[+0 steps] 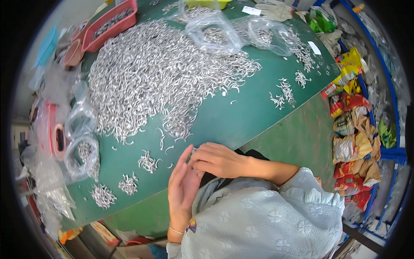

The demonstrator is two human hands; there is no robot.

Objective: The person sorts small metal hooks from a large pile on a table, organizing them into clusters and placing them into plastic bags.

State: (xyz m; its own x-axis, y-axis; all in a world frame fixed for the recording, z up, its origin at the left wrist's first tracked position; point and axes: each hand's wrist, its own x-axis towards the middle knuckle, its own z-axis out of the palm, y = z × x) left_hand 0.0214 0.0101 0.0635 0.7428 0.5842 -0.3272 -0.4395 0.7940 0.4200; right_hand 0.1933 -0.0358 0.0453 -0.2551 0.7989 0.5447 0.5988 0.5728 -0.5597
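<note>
My two hands meet at the near edge of the green table. Palm up, my left hand (182, 183) has its fingers stretched out. Over its palm lies my right hand (221, 160), its fingers bent and closed together. A bit of silver (194, 150) shows between the fingertips, but most of what is there is hidden. Just beyond my hands, a few loose curved metal pieces (169, 150) lie on the table. Small piles of the same pieces sit to the left, one pile (148, 162) nearest. A large heap of curved silver pieces (142, 73) covers the middle of the table.
Clear plastic bags (82, 156) of pieces stand at the left edge, and more bags (217, 32) at the back. A pink tray (114, 26) holds pieces at the far left. More small piles (282, 93) lie right. Colourful packages (355, 149) line a blue rack (393, 156).
</note>
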